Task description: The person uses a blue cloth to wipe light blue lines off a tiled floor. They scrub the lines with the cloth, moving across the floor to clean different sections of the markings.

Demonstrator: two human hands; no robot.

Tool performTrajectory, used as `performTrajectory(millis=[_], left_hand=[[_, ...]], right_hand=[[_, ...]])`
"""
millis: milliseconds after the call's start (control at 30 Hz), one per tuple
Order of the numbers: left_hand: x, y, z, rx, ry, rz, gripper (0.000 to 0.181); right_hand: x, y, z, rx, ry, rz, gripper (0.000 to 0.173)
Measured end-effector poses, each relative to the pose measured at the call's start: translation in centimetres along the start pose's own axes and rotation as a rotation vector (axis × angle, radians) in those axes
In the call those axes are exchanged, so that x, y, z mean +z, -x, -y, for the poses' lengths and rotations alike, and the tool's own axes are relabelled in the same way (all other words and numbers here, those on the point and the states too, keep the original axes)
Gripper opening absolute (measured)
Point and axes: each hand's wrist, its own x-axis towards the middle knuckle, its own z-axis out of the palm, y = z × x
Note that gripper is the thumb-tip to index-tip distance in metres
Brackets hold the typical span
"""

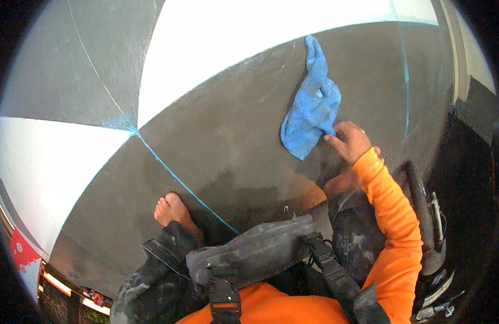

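Note:
In the head view my right hand (352, 141), at the end of an orange sleeve, pinches the lower right corner of a blue cloth (312, 105). The cloth spreads away from my fingers over a dark grey painted floor (217, 133), its narrow twisted end reaching the border of a large white painted area (241, 36). Whether the cloth lies flat on the floor or hangs partly above it, I cannot tell. My left hand is out of view. Blue chalk lines (182, 182) run across the floor between my bare feet (172, 208) and beyond the cloth.
A black waist bag (253, 247) with buckled straps hangs across my front. At my right stands a wheeled vehicle, its tyre (417, 194) close to my elbow. A second white painted shape (59, 162) lies on the left. A red and white panel (26, 255) stands at the lower left.

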Motion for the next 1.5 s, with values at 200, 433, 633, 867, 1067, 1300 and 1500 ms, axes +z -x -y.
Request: performTrajectory(millis=[200,433,633,867,1067,1300,1500], left_hand=[[-0.2,-0.4,-1.8,-0.053,0.025,0.032,0.04],[-0.7,-0.6,-1.1,-0.111,-0.014,0.015,0.038],[-1.5,-0.6,-1.3,-0.092,0.04,0.036,0.038],[-2.2,-1.1,-2.3,-0.188,0.056,0.243,0.05],[-1.7,-0.6,-1.8,-0.161,0.044,0.15,0.044],[-0.2,0.2,-0.3,-0.164,-0.027,0.157,0.044],[0.8,0.8,0.6,-0.121,-0.048,0.115,0.052]], right_hand=[[-7.6,3.7,2.1,-0.427,-0.226,-0.23,0.018],[-17.0,9.5,7.3,-0.731,-1.096,-0.181,0.018],[-21.1,11.1,6.9,-0.034,-0.419,-0.135,0.031],[-11.9,-7.2,0.7,0.005,-0.025,-0.503,0.027],[-5.3,-15.0,2.6,-0.017,0.104,-0.878,0.022],[-5.4,-18.7,1.8,0.157,0.232,-0.938,0.028],[-4.6,-17.4,3.3,0.143,0.379,-0.809,0.033]])
